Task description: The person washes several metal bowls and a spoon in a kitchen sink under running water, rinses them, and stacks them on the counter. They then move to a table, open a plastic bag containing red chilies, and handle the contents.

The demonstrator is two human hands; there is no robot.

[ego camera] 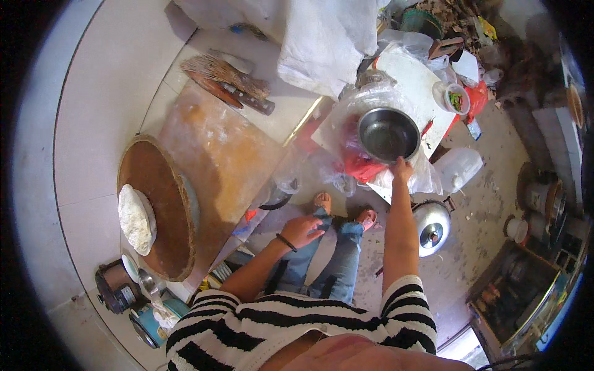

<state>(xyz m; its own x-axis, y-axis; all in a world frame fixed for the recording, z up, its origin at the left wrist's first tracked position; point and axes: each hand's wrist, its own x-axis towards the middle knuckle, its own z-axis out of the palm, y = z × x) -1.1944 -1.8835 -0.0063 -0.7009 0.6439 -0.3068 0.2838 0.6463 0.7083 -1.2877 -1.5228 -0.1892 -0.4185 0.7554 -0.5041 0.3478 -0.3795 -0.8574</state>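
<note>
My right hand [403, 170] grips the near rim of a dark metal basin [389, 134]. The basin's inside shows no contents. Under or just behind it are crumpled clear plastic bags [362, 104] and a red plastic bag [364, 166], on a white tabletop [403, 69]; whether the basin rests on them I cannot tell. My left hand [300, 232], a dark bracelet at its wrist, hangs over my jeans with loosely bent fingers and nothing in it. To its left is a wooden board [222, 134] with whitish, powdery marks.
A round, rimmed brown tray [162, 208] bears a white powdery mound [136, 220]. A knife handle [255, 102] and a bristle brush [227, 76] lie beyond the board. A lidded metal pot [431, 227], a plastic jug [457, 169] and a tub with green pieces [456, 99] are at right.
</note>
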